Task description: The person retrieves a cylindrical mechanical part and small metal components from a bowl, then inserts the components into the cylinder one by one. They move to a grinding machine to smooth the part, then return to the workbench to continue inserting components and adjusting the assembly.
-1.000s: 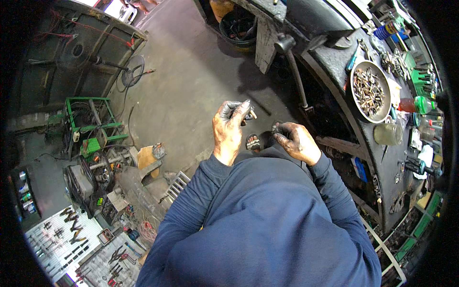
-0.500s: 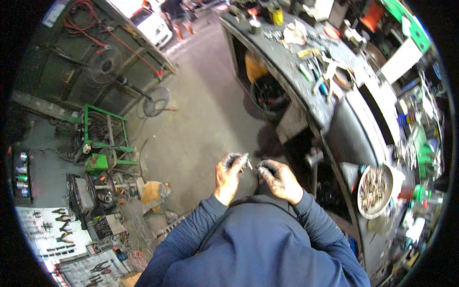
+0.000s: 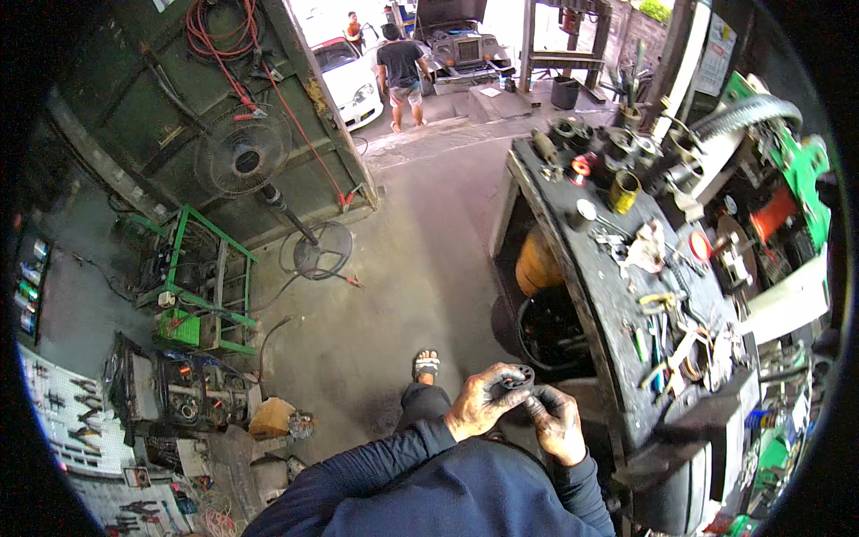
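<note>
A dark round part (image 3: pixel 517 377) with a ring-like rim, its exact kind unclear, is held up in front of my body. My left hand (image 3: pixel 479 403) grips it between thumb and fingers from the left. Against its near right edge, my right hand (image 3: pixel 558 424) has thumb and fingertips pressed together; whatever is in that pinch is hidden. Dark smudges cover the fingers of both hands.
To the right runs a black workbench (image 3: pixel 573 233) strewn with tools, with a dark tub (image 3: pixel 550 331) beneath it. A standing fan (image 3: pixel 246 159) and green metal frame (image 3: pixel 215 277) are on the left. Beyond the doorway, a person (image 3: pixel 401 72) stands beside a white car (image 3: pixel 358 94).
My view has swung up and rightward, showing more of the doorway and my sandalled foot. My hands have come together, and the dark round part now shows in the left one.
</note>
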Available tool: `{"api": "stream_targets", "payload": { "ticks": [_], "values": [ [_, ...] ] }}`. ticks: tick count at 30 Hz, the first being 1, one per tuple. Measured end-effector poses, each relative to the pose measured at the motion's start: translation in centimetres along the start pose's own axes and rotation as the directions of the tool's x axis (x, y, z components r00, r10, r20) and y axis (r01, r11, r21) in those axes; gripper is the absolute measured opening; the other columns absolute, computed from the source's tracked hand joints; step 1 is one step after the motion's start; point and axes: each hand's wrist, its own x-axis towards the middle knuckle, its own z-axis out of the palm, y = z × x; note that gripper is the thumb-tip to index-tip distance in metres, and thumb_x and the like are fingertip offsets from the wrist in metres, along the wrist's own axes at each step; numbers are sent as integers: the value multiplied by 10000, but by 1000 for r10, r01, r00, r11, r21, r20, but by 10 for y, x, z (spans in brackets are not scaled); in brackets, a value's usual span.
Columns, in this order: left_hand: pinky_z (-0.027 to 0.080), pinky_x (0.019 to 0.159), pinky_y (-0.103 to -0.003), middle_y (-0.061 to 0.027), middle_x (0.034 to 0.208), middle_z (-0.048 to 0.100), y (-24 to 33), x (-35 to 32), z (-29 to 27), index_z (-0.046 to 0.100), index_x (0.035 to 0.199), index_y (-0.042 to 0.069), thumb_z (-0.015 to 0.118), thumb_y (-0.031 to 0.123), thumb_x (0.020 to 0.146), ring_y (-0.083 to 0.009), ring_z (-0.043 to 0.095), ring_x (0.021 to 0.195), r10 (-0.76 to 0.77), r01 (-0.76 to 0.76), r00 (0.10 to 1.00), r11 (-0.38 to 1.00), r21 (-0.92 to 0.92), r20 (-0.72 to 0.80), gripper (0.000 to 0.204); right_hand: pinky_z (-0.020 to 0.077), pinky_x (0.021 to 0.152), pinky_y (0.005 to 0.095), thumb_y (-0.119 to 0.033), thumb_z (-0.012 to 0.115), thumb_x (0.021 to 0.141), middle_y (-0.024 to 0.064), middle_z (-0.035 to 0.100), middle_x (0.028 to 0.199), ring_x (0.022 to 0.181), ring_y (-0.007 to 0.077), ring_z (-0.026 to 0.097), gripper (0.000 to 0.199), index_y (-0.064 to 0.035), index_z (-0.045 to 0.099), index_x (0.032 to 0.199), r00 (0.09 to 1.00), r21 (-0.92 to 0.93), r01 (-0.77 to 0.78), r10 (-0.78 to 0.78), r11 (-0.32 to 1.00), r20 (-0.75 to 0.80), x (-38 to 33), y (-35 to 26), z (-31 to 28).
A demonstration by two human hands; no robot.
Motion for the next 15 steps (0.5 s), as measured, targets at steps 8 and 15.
{"api": "stream_targets", "payload": {
  "ticks": [8, 15],
  "values": [
    [547, 965, -367, -151, 1240, 711, 20, 165, -190, 660, 1170, 39, 813, 160, 911, -241, 701, 1115, 125, -128, 992, 937, 324, 30, 325, 491, 707, 269, -150, 668, 1024, 15, 710, 865, 780, 85, 597, 166, 4, 724, 998, 988, 223, -112, 84, 968, 129, 234, -38, 81],
    [574, 922, -410, -147, 1200, 716, 30, 314, -285, 616, 1214, 70, 839, 126, 860, -332, 716, 1092, 233, -205, 973, 858, 471, 0, 422, 527, 919, 315, -325, 545, 1075, 85, 730, 1092, 989, 155, 671, 417, 44, 681, 1217, 950, 585, -247, 75, 772, 302, 419, -79, 89]
  ]
}}
